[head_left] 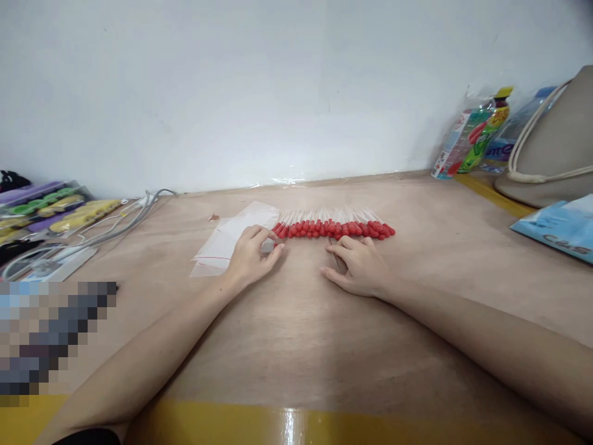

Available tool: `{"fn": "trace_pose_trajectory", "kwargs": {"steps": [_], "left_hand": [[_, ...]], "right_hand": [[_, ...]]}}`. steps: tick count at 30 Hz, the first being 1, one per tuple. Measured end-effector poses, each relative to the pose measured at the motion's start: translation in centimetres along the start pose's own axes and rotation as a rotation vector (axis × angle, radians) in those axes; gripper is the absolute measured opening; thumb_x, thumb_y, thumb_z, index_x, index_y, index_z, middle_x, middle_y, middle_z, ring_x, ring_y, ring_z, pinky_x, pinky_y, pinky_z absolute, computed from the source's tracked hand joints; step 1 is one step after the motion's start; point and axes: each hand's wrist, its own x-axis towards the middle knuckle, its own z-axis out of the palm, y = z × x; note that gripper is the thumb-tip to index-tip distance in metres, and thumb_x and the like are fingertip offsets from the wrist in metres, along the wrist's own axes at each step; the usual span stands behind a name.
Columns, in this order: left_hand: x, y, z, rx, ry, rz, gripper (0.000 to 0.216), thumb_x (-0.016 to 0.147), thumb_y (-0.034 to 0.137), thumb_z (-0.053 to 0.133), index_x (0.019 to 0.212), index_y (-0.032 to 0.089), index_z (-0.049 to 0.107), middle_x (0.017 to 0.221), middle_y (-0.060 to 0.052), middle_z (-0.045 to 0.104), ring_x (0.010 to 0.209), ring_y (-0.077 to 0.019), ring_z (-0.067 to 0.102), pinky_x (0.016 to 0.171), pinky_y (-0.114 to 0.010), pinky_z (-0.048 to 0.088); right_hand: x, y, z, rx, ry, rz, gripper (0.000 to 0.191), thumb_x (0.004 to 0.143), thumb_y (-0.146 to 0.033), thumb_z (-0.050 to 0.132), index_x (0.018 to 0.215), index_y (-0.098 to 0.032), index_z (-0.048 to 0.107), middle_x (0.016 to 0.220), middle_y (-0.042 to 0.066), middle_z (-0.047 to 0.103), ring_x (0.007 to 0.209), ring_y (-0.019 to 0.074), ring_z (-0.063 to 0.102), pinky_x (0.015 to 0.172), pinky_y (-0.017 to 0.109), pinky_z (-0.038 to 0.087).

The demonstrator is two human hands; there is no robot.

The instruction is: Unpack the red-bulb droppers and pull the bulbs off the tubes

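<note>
A row of white sticks with red tips [319, 228] lies side by side on the table, red ends toward me. At the row's left end my left hand [252, 254] pinches a small red piece [277, 245] between thumb and index finger; its full shape is hidden. Clear plastic bags [222, 241] lie flat, partly under that hand. Just below the row's right half, my right hand [359, 267] has its thumb and fingers curled around a thin dark stick [334, 254], whose kind I cannot make out.
At left are a power strip [69, 262] with cables and packs of coloured pieces [83, 216]. A small reddish scrap [214, 217] lies near the bags. Bottles [467, 139], a beige bag [551, 148] and a blue packet [558, 228] stand or lie at right. A wall [278, 93] closes the back.
</note>
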Motion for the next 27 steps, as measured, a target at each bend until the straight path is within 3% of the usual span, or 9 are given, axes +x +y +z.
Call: {"fn": "trace_pose_trajectory", "kwargs": {"steps": [3, 8, 14, 22, 27], "left_hand": [[1.4, 0.3, -0.1, 0.035, -0.048, 0.021, 0.014, 0.079, 0.028, 0.055, 0.087, 0.017, 0.059, 0.086, -0.004, 0.059, 0.086, -0.0192, 0.053, 0.080, -0.033, 0.042], [3.9, 1.1, 0.9, 0.089, -0.169, 0.055, 0.030, 0.078, 0.033, 0.057, 0.103, 0.017, 0.059, 0.093, -0.007, 0.061, 0.092, -0.0223, 0.053, 0.084, -0.036, 0.041], [5.3, 1.0, 2.5, 0.051, -0.272, 0.029, 0.019, 0.081, 0.028, 0.053, 0.094, 0.018, 0.064, 0.089, -0.005, 0.064, 0.083, -0.0194, 0.058, 0.077, -0.033, 0.044], [5.2, 0.2, 3.4, -0.077, -0.169, -0.031, 0.013, 0.082, 0.022, 0.052, 0.088, 0.016, 0.062, 0.084, -0.004, 0.065, 0.077, -0.0174, 0.059, 0.071, -0.029, 0.045], [4.1, 0.7, 2.7, -0.197, 0.080, -0.077, 0.013, 0.084, 0.021, 0.050, 0.089, 0.016, 0.061, 0.084, -0.004, 0.064, 0.077, -0.0152, 0.059, 0.071, -0.028, 0.046]], "right_hand": [[0.0, 0.1, -0.1, 0.023, -0.029, -0.007, 0.051, 0.078, -0.055, 0.049, 0.110, -0.016, 0.056, 0.099, 0.010, 0.058, 0.090, 0.0230, 0.053, 0.077, 0.036, 0.029], [-0.2, 0.4, -0.2, 0.074, -0.017, -0.002, 0.052, 0.076, -0.053, 0.053, 0.114, -0.017, 0.052, 0.102, 0.010, 0.058, 0.095, 0.0236, 0.052, 0.079, 0.037, 0.030], [-0.6, 1.1, -0.5, 0.130, -0.038, -0.080, 0.042, 0.077, -0.042, 0.054, 0.112, -0.018, 0.054, 0.095, 0.007, 0.057, 0.088, 0.0212, 0.051, 0.079, 0.037, 0.031], [-0.2, 1.1, -0.7, 0.153, -0.154, -0.167, 0.037, 0.082, -0.038, 0.051, 0.112, -0.017, 0.058, 0.093, 0.008, 0.056, 0.087, 0.0205, 0.049, 0.078, 0.037, 0.032], [0.0, 0.9, -0.5, 0.159, -0.140, -0.175, 0.038, 0.082, -0.039, 0.051, 0.112, -0.017, 0.058, 0.090, 0.008, 0.056, 0.086, 0.0207, 0.048, 0.076, 0.037, 0.035]]}}
